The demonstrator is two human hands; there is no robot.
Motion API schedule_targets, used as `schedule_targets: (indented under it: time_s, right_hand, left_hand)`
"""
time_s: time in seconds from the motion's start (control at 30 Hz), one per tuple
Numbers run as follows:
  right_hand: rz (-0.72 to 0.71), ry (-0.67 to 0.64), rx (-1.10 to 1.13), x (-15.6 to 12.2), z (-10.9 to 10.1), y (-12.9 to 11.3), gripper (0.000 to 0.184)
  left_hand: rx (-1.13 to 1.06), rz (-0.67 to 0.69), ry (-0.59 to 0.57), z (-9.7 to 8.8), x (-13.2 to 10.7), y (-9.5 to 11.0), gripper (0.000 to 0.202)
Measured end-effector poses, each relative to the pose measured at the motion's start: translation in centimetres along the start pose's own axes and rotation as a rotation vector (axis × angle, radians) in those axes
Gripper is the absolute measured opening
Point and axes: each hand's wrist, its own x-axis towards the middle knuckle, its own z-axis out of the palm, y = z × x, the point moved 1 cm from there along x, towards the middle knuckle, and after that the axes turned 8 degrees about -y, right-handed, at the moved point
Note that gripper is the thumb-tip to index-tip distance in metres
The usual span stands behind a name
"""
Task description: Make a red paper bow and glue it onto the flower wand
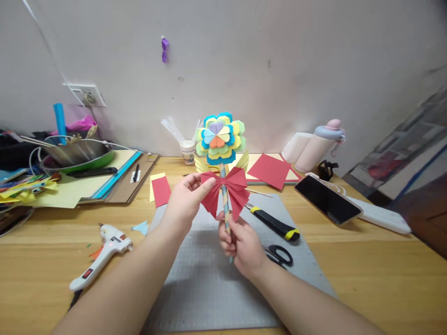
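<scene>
A paper flower [220, 137] with layered blue, green, yellow and pastel petals stands upright on a striped paper stem [225, 200], held above the grey cutting mat [209, 279]. My right hand [242, 244] is closed round the lower stem. A red paper bow [232, 190] sits against the stem below the flower. My left hand [185, 200] pinches the bow's left wing between thumb and fingers.
On the wooden table: a white glue gun [101, 253] at left, a utility knife [274, 223] and black scissors [279, 255] right of the mat, a phone [328, 199], red paper squares [269, 171], a cup of sticks [187, 151], a metal bowl [77, 151], stacked papers.
</scene>
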Motion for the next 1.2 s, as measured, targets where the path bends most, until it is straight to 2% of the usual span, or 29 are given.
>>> schedule_targets:
  time_s: [0.13,0.43,0.9,1.2]
  right_hand:
    - [0.045,0.012,0.075,0.3,-0.3,-0.7,0.035]
    - [0.053,-0.006,0.124,0.6,-0.7,-0.9,0.035]
    - [-0.018,0.005,0.038,0.5,-0.5,-1.1,0.035]
    - [0.001,0.029,0.005,0.8,-0.8,-1.0,0.049]
  left_hand:
    - [0.029,0.018,0.063,0.2,0.1,-0.5,0.031]
    - [0.1,-0.018,-0.046,0.9,-0.2,-1.3,0.024]
    - [0.096,-0.015,-0.059,0.8,-0.1,-1.7,0.025]
    - [0.091,-0.015,-0.072,0.9,0.1,-1.3,0.033]
